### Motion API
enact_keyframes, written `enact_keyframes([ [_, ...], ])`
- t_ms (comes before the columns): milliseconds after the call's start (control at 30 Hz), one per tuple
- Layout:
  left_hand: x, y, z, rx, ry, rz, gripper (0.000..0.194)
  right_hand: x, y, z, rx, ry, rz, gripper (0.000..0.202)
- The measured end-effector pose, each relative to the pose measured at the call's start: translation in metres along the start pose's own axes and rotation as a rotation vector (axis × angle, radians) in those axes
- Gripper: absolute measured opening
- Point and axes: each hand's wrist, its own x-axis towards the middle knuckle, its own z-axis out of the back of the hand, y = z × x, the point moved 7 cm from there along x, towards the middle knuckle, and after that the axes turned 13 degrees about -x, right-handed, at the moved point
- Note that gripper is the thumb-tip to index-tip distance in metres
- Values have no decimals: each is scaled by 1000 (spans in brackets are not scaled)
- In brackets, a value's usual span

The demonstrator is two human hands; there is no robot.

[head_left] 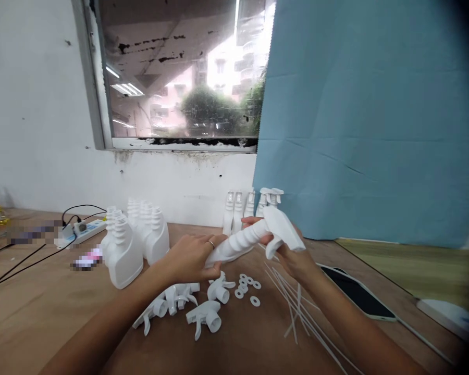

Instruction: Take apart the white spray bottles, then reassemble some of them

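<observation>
A white spray bottle (238,244) is held tilted above the table, with a white trigger head (283,229) on its neck at the upper right. My left hand (193,258), wearing a ring, is wrapped round the bottle's lower body. Behind the neck and trigger head, my right hand (293,255) grips the bottle's top end, its fingers partly hidden. Loose trigger heads (205,316) lie below my left hand. Several flat white washers (255,301) are beside them, and thin white tubes (293,299) lie near my right forearm.
White bottles without heads (125,255) stand at the left. More bottles (238,208), some with trigger heads, stand by the wall. A power strip (82,234) with black cables is at the far left. A phone (357,291) with a cable lies at the right.
</observation>
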Motion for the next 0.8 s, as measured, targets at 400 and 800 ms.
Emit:
enact_keyframes([
  [400,-7,-1,14,-149,42,-15,62,-9,9,-7,-157,150,110,50],
  [800,-12,-3,16,-190,68,-26,62,-12,15,-20,-274,186,146,40],
])
